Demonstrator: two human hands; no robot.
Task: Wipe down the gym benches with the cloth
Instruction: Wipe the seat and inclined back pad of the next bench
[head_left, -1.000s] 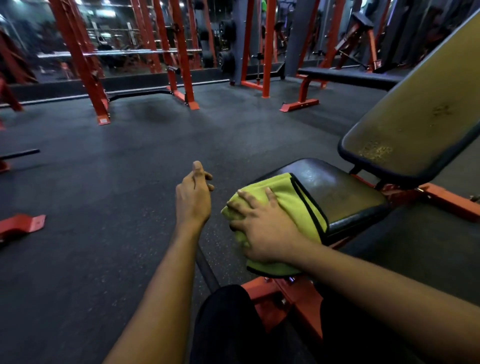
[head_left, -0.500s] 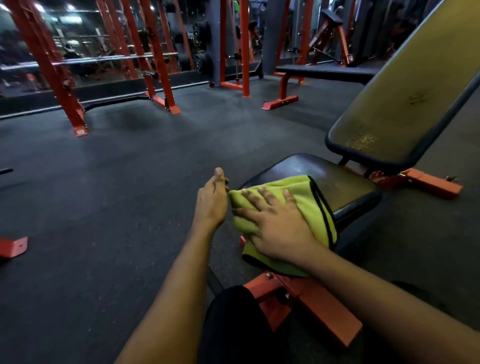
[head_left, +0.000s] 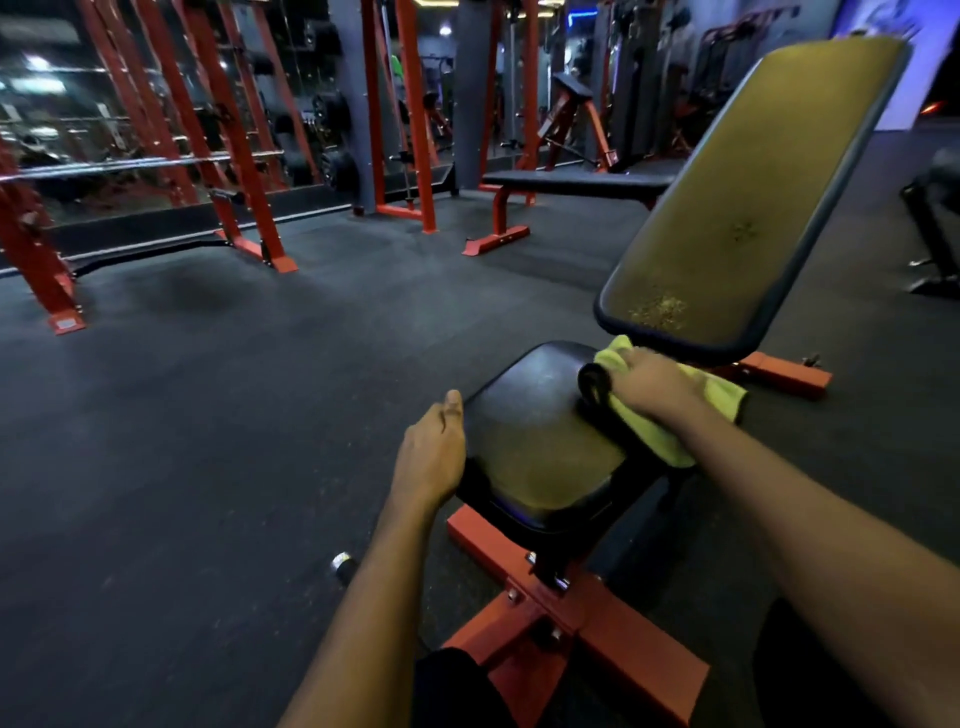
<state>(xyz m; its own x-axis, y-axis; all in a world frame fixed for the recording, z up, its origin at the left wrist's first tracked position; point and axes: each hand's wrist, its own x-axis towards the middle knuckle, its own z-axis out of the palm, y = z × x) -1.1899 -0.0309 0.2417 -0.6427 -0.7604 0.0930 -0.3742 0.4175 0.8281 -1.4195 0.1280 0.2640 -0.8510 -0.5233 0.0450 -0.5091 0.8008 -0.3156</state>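
Head-camera view of an orange-framed adjustable gym bench (head_left: 571, 613) on dark rubber flooring. The right hand (head_left: 649, 387) lies on top of a yellow-green cloth (head_left: 654, 436), pressing it onto the black seat pad (head_left: 540, 447) at the pad's 2 o'clock corner, just under the tilted backrest (head_left: 748, 197). Motion blur hides whether its fingers curl. The left hand (head_left: 431, 452) sits at the pad's 9 o'clock edge, fingers loosely curled, holding nothing. A flat bench (head_left: 576, 181) stands at 12 o'clock.
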